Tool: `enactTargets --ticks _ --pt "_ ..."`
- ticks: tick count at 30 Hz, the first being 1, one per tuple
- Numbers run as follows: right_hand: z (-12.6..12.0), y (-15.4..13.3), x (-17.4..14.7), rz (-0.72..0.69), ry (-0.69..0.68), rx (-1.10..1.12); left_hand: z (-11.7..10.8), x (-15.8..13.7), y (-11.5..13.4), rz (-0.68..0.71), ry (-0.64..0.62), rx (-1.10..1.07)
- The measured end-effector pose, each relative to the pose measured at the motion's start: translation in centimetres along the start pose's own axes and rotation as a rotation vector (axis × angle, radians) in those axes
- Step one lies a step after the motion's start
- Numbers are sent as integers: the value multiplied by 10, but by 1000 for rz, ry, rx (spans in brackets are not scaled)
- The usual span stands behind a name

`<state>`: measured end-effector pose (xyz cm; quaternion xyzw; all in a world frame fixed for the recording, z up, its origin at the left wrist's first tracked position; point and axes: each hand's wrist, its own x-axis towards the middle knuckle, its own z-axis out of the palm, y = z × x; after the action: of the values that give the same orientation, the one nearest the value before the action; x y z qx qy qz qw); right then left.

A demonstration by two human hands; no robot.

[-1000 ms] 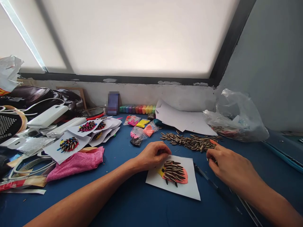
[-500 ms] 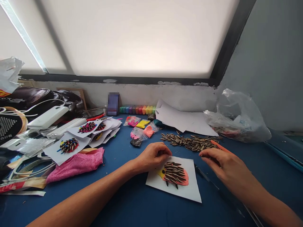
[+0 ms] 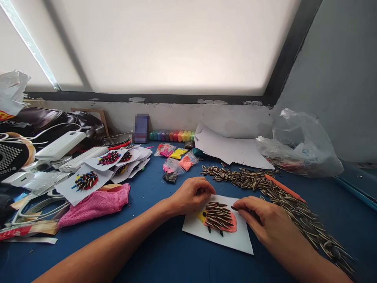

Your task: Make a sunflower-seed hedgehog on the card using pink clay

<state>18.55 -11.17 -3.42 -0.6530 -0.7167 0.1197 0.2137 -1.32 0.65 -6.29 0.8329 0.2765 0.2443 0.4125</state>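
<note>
A white card [image 3: 218, 242] lies on the blue table, bearing a hedgehog of flat coral and yellow clay [image 3: 232, 225]. Rows of striped sunflower seeds [image 3: 218, 216] cover its back. My left hand [image 3: 193, 195] rests over the card's upper left corner, fingers curled closed; what they hold, if anything, is hidden. My right hand [image 3: 259, 216] is closed in a pinch above the card's right edge. A single sunflower seed [image 3: 235, 208] sticks out from its fingertips, close to the coral clay.
Loose sunflower seeds [image 3: 294, 212] spread behind and right of the card, with an orange stick [image 3: 285, 188] on them. Clay packets [image 3: 178, 153], blank paper [image 3: 235, 151] and a plastic bag [image 3: 306, 153] stand behind. Left are finished cards [image 3: 100, 177], a pink cloth [image 3: 97, 206] and white chargers [image 3: 60, 146].
My right hand has moved left from the seed pile to the card's edge, with a seed showing at its fingertips. My left hand stays in place at the card's corner.
</note>
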Motion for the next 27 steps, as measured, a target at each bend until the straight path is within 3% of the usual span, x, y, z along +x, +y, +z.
enactTargets --ticks 10,16,27 --pt "3 4 -1 0 52 -35 -11 -5 10 82 -131 -31" --pt "2 5 -2 -1 52 -72 -12 -8 13 132 -209 97" --pt "5 8 -1 -28 79 -201 -13 -8 15 128 -237 166"
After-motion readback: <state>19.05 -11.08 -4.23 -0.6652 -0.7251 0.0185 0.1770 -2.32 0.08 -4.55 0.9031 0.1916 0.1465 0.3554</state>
